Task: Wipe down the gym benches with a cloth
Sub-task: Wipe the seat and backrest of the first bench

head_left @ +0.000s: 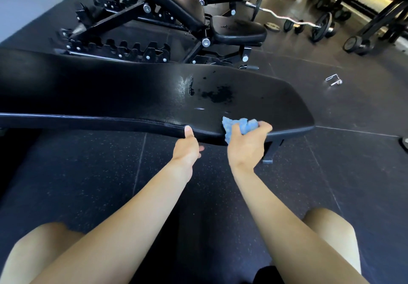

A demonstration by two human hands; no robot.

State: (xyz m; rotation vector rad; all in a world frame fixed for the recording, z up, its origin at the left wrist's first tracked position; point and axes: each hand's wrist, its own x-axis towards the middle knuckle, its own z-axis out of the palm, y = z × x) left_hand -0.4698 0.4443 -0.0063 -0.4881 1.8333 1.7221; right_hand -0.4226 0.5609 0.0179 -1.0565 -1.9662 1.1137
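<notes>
The bench runs nine to three o'clock. The right hand clutches the cloth, with the wet patch at its eleven. The left hand grips the bench's near edge.

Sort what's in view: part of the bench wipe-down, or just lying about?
Job: blue cloth, gripped by the right hand; flat bench with wet patches, left hand holding its near edge; incline bench behind.
Lying about: curl bar, loose weight plate, spring collar, dumbbells on the floor.
</notes>
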